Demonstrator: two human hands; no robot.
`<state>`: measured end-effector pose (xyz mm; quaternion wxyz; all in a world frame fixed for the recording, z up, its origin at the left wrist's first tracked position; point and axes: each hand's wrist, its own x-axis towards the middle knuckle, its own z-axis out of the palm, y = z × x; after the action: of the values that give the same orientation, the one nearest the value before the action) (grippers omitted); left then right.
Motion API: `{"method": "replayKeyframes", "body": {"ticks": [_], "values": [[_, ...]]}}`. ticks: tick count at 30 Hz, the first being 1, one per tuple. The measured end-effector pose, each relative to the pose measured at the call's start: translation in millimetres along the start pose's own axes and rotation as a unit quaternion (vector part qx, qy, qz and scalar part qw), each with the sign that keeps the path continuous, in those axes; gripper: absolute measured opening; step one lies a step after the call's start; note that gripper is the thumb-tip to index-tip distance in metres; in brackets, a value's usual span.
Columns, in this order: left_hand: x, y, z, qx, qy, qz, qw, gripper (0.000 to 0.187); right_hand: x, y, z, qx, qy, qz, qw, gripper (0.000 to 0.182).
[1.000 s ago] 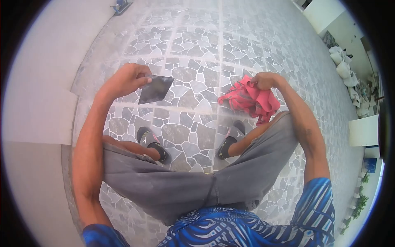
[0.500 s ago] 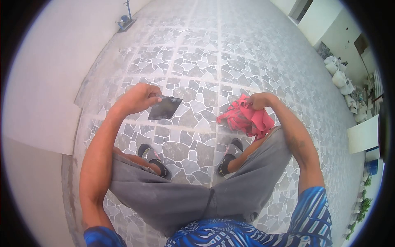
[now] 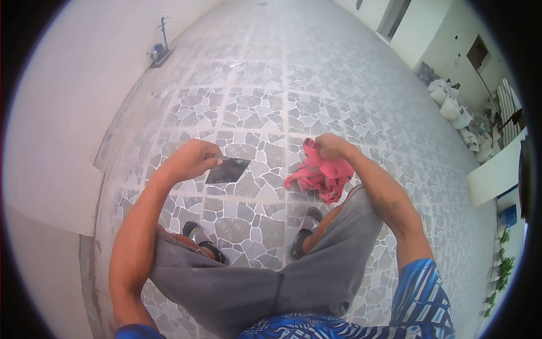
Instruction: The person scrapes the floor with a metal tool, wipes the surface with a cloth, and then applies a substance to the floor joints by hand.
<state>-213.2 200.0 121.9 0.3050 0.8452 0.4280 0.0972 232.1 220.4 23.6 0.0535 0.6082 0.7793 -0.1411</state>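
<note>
Pinched at its upper left corner, a thin black four-sided sheet (image 3: 228,170) hangs flat over the floor from my left hand (image 3: 197,158). My right hand (image 3: 334,146) is closed on a crumpled red cloth (image 3: 327,174), which droops in folds in front of my right knee. Both hands are apart, one on each side, above the stone-patterned floor (image 3: 240,220). My feet, in dark shoes, stand apart below them.
A pale wall (image 3: 84,85) runs along the left. Near its base stands a blue pipe fitting (image 3: 161,51). Several white sacks (image 3: 450,109) are piled by the right wall, with green plants (image 3: 504,266) lower right. A small pale scrap (image 3: 236,65) lies ahead.
My view has tilted up a little, so the floor and both hands sit lower in it. The right hand has moved slightly left with the red cloth. Both hands keep their hold.
</note>
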Motion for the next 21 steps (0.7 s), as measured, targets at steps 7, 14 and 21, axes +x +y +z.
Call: {"method": "replayKeyframes", "body": {"ticks": [7,14,21], "values": [[9,8,17,-0.096,-0.022,0.04,0.994,0.013,4,-86,-29,0.082,0.272,-0.077,0.956,0.031],[33,22,34,-0.05,0.066,0.172,0.982,0.019,-4,-164,-64,0.237,0.326,-0.293,0.867,0.029],[40,23,33,-0.221,0.076,0.139,0.962,0.018,4,-185,-74,0.293,0.294,-0.298,0.86,0.024]]}}
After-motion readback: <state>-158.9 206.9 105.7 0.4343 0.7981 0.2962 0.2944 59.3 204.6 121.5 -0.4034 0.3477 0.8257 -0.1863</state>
